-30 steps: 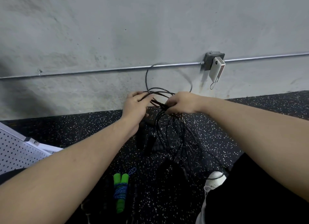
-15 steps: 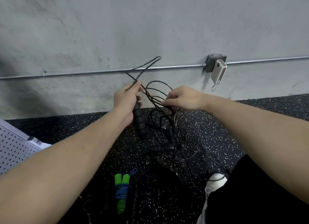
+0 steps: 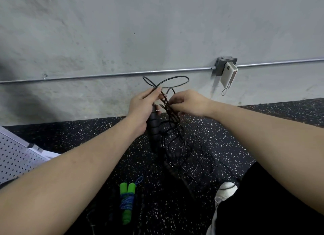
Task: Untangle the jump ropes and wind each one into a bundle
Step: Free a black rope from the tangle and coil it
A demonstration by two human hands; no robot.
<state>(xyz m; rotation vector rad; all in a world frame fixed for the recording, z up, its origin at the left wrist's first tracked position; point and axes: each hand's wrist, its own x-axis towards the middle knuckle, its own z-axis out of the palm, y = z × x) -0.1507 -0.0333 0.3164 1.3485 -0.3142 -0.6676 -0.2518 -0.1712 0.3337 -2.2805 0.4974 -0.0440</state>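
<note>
Black thin cord tangle should be teased loose strand by strand: left hand grips the ribbed black handle and loop, right hand pinches one strand

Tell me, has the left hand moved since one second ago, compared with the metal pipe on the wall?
Yes. The left hand, gripping a black handle, has risen toward the metal pipe; its fingertips now sit much nearer beneath it.

Two hands, one black rope tangle, one green-handled wound bundle, one white power bank.
</note>
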